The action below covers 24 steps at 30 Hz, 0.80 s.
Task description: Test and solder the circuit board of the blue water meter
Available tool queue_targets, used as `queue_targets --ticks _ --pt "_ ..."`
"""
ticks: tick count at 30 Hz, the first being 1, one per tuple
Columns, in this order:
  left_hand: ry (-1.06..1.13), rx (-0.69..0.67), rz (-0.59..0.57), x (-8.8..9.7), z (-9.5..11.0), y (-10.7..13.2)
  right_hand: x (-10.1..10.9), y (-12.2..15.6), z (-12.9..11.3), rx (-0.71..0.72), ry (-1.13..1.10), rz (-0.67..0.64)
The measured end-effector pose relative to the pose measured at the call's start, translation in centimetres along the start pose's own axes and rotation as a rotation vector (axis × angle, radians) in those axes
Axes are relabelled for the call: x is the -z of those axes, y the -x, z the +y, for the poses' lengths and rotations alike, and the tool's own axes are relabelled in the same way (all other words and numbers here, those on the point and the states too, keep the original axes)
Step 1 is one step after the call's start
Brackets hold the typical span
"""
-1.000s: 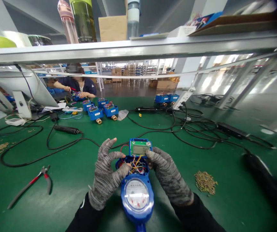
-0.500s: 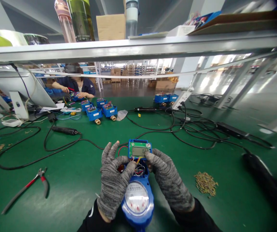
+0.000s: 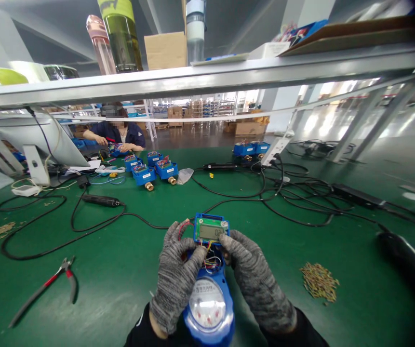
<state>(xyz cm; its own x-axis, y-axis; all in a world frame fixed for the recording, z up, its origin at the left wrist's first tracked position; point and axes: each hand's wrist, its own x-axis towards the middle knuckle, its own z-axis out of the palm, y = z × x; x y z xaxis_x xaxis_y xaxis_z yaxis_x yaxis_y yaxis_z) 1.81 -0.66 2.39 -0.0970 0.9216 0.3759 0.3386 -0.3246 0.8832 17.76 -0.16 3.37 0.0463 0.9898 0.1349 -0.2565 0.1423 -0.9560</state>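
Note:
A blue water meter (image 3: 209,308) with a clear round dial stands upright at the front, its upper compartment open and full of thin coloured wires (image 3: 212,262). Above that compartment, a blue-framed display module (image 3: 211,229) with a green circuit board and a lit LCD is tilted toward me. My right hand (image 3: 256,274), in a grey knit glove, grips the module's right edge, thumb on its front. My left hand (image 3: 178,277), gloved alike, is closed at the module's lower left, thumb and forefinger pinching the wires there. A red wire loops by its fingertips.
Cutting pliers (image 3: 48,289) lie at left, and a pile of small screws (image 3: 319,282) at right. Black cables (image 3: 301,193) sprawl across the green table (image 3: 120,250). Several blue meter bodies (image 3: 144,176) stand further back. A co-worker (image 3: 115,135) sits opposite. A shelf (image 3: 207,79) spans overhead.
My left hand's raised fingers have curled in toward the red wire. The right hand keeps its grip on the display module. The whole view has shifted slightly.

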Motion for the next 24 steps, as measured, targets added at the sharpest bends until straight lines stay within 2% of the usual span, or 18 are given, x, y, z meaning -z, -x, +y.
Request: queue_targets --ticks 7,11,18,21,24 --pt "0.018 0.015 -0.054 0.3 0.5 0.1 0.5 -0.1 0.3 0.0 -0.021 -0.121" --pt "-0.025 -0.001 -0.101 0.6 1.1 0.3 0.5 -0.1 0.1 -0.027 -0.069 -0.122" --pt "0.046 0.05 -0.225 1.1 0.7 -0.2 0.8 -0.2 0.4 0.001 0.068 -0.09" --pt "-0.016 0.049 -0.202 1.4 0.3 -0.4 0.8 -0.1 0.2 -0.019 0.041 -0.104" --pt "-0.125 -0.011 -0.136 1.5 0.0 -0.5 0.8 0.0 -0.3 -0.049 -0.009 -0.159"
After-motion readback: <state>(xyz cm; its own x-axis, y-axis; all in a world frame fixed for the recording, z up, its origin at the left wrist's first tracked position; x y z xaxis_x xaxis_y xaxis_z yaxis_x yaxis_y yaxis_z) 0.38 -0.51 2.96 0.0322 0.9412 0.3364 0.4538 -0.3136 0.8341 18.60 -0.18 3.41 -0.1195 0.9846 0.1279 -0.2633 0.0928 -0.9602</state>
